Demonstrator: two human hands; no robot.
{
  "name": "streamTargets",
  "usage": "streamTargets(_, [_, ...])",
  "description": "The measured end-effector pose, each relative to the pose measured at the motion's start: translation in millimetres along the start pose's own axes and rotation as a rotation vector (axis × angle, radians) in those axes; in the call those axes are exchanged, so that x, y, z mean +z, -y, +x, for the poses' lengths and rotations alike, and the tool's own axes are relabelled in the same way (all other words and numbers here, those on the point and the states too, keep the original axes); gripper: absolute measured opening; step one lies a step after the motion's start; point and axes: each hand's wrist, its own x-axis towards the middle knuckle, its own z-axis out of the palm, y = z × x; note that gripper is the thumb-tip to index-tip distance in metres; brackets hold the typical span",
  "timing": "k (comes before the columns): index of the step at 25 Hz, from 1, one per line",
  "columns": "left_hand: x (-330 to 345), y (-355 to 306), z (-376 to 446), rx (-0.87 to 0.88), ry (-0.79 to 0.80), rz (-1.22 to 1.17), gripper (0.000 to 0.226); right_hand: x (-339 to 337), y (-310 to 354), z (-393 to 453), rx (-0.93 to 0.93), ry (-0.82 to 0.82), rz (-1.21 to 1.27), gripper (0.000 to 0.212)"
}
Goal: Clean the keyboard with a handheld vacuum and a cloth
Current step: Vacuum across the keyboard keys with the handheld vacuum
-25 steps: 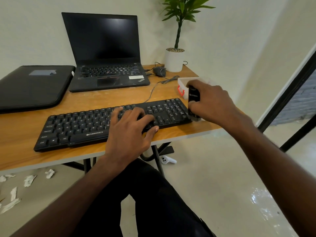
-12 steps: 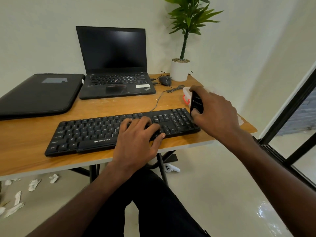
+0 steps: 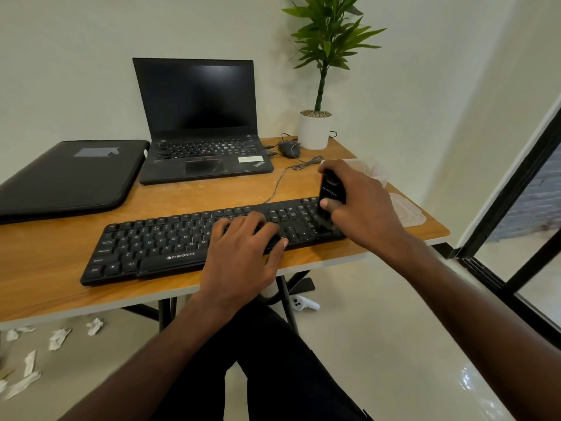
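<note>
A black keyboard point(image 3: 158, 247) lies along the front edge of the wooden table point(image 3: 212, 196). My left hand point(image 3: 243, 256) rests flat on its right-middle keys, fingers spread, pressing it down. My right hand point(image 3: 364, 208) grips a small black handheld vacuum point(image 3: 331, 192), held upright with its lower end on the keyboard's number pad at the right end. No cloth is in sight.
An open black laptop point(image 3: 203, 141) stands behind the keyboard, a black sleeve point(image 3: 66, 177) to its left. A potted plant point(image 3: 315, 129), a mouse point(image 3: 290, 148) and a clear plastic box point(image 3: 406, 208) occupy the right side. Paper scraps point(image 3: 57, 338) litter the floor.
My right hand has carried the vacuum from just off the keyboard's right end onto the number pad. The left hand stays on the keys. The camera has tilted, shifting the scene lower in view.
</note>
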Motion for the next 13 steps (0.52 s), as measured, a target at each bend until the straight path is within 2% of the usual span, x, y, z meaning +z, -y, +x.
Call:
streamTargets(3, [0,-1,0,-0.006,-0.002,-0.007,0.029,-6,6,-4,0.310,-0.039,0.658,0.048])
streamTargets(6, [0,-1,1,-0.018,-0.002,-0.031,0.028,2,12,-7,0.531,0.051,1.078,0.047])
streamTargets(11, [-4,-1,4,-0.061,-0.027,-0.109,0.032,4,18,-11,0.666,0.201,1.442,0.028])
streamTargets(13, [-7,-3,6,-0.110,-0.033,-0.185,0.038,5,17,-12,0.679,0.216,1.432,0.033])
